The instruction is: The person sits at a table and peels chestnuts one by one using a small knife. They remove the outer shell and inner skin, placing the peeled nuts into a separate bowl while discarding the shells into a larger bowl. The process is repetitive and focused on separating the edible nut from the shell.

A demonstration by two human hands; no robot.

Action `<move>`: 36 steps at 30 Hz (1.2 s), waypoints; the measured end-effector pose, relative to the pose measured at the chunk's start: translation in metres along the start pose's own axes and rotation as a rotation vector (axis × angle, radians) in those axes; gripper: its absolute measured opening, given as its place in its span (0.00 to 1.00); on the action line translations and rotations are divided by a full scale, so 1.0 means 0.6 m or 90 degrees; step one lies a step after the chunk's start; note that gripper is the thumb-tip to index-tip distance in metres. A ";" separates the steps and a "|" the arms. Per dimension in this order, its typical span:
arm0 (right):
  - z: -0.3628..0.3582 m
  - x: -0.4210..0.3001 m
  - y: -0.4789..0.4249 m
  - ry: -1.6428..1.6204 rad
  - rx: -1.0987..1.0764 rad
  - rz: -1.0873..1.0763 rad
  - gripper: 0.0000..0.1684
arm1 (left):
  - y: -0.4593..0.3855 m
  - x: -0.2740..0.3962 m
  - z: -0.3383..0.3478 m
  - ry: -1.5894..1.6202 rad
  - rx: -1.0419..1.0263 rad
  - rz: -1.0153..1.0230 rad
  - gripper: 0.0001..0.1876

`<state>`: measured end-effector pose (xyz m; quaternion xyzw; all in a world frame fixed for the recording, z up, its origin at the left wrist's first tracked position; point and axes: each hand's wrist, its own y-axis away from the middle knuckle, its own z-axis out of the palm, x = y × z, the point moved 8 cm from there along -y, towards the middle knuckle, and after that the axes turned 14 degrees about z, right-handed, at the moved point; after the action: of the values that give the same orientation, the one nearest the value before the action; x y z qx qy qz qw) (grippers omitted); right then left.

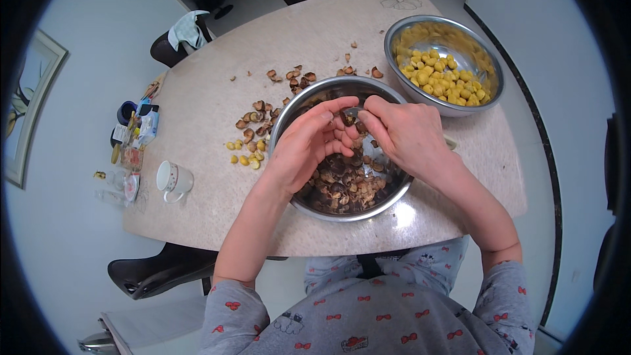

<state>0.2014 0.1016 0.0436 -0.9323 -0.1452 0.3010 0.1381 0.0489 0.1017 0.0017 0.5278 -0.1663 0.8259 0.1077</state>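
My left hand is cupped above a steel bowl, its thumb and fingers holding a dark-shelled chestnut. My right hand meets it there, thumb and forefinger pinched at the shell. A grey metal edge shows at those fingertips, and a pale handle end sticks out past the wrist; they look like one small knife, its middle hidden by the hand. Inside the bowl lie brown shells and papery skins. Peeled yellow chestnuts and shell pieces lie on the table left of the bowl.
A second steel bowl at the far right contains many peeled yellow chestnuts. On the left of the stone-look table stand a white mug and several jars and packets. Dark chairs surround the table.
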 end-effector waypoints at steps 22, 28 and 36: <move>0.023 0.013 -0.004 -0.007 -0.045 0.005 0.14 | 0.009 -0.003 -0.027 -0.189 0.112 0.092 0.21; 0.022 0.008 0.000 -0.017 -0.033 -0.012 0.15 | 0.011 -0.001 -0.019 -0.188 0.116 0.084 0.23; 0.018 0.006 0.005 -0.032 0.006 -0.025 0.13 | 0.011 0.002 -0.004 -0.244 0.097 0.094 0.24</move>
<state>0.1984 0.1022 0.0326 -0.9209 -0.1652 0.3221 0.1444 0.0440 0.0965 0.0011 0.6682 -0.1591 0.7263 -0.0271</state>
